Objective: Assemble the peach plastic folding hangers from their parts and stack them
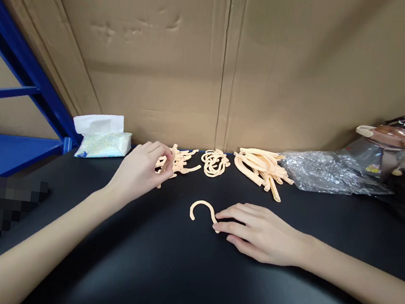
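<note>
A peach-coloured plastic hook lies near the middle of the black table, its curved end pointing left. My right hand has its fingertips closed on the hook's straight end. Farther back on the left, my left hand reaches into a pile of small peach plastic pieces. Its thumb and fingers are curled together in a pinch; what lies between them I cannot make out. Beside that pile is a heap of similar curved hooks. To its right lie several longer, curved peach plastic arms, stacked loosely.
A pack of tissues stands at the back left. Crumpled clear plastic bags lie at the back right, near a brown plush-like item. Cardboard walls off the rear, and a blue metal frame rises at the left.
</note>
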Demonstrator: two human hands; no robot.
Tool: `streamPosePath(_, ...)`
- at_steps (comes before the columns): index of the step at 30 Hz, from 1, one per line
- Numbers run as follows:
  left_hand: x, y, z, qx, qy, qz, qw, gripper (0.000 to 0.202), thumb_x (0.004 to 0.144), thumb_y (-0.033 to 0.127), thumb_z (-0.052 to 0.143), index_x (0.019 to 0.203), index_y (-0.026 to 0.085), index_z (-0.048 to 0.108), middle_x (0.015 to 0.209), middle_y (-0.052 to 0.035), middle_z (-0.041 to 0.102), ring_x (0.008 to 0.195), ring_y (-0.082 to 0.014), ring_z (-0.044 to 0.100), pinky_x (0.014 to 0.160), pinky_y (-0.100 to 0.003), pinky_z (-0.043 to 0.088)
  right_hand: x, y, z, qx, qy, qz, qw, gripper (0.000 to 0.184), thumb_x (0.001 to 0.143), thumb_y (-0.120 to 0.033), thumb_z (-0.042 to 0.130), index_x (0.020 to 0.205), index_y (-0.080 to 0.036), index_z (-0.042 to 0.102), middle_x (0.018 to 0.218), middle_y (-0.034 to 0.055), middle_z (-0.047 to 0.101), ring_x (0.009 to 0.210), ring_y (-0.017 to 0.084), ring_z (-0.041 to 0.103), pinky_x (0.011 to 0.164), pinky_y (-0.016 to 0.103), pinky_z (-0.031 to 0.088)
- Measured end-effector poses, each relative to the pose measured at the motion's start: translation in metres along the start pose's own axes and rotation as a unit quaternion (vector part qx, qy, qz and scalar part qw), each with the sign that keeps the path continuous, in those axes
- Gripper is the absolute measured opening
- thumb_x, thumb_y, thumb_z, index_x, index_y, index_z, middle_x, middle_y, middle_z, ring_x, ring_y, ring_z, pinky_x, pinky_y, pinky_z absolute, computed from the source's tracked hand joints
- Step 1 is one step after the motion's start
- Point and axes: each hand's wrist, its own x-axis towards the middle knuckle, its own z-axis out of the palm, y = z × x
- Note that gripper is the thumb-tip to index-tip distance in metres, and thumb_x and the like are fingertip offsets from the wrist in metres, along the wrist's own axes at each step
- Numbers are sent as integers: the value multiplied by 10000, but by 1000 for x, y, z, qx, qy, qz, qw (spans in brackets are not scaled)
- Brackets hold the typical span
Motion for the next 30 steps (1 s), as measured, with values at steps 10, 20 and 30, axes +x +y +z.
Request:
streamPosePath(10,-19,72,-3,-174,-142,22,974,70,797,165,551,810,213,502,665,81,561,563,-85,541,557,-192,424,1,0,3,-11,18,30,999,279,972,-228,454,1197,-152,599,1150,103,646,973,199,612,855,355,521)
streamPosePath(20,-28,88,10,-91,-180,84,976,118,898,155,516,810,184,588,880,11,588,645,-114,574,559,-236,425,1,-2,4,-47,66,19,997,232,970,-204,456,1108,-150,634,987,74,681,863,182,614,766,320,515)
streamPosePath(30,-20,72,8,-48,-125,77,988,194,950,371,528,1012,227,642,981,3,675,896,-174,653,705,-272,527,1,0,3,-35,43,21,998,241,967,-197,453,1134,-158,622,1029,77,667,847,185,607,766,324,525)
